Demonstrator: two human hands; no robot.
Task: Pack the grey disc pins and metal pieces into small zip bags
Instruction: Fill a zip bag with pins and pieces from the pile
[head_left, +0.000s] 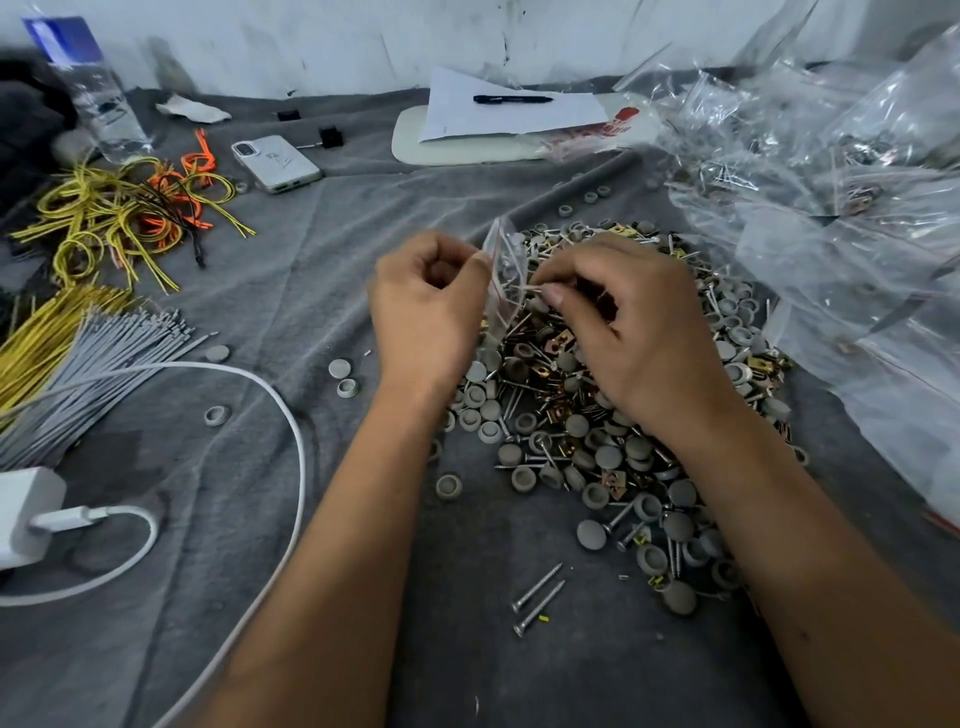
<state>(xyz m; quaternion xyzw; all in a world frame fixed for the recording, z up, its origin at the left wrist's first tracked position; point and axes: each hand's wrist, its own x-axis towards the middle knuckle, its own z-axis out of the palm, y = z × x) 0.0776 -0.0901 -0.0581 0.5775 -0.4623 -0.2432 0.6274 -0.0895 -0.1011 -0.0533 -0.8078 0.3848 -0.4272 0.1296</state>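
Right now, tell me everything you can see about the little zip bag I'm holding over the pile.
The small zip bag is clear, thin plastic with a red line along its zip edge. It stands roughly upright above the far side of the pile of grey discs, screws and metal clips. The left hand pinches its edge; the right hand pinches at its mouth, apparently feeding in thin metal pins. Its contents are blurred.
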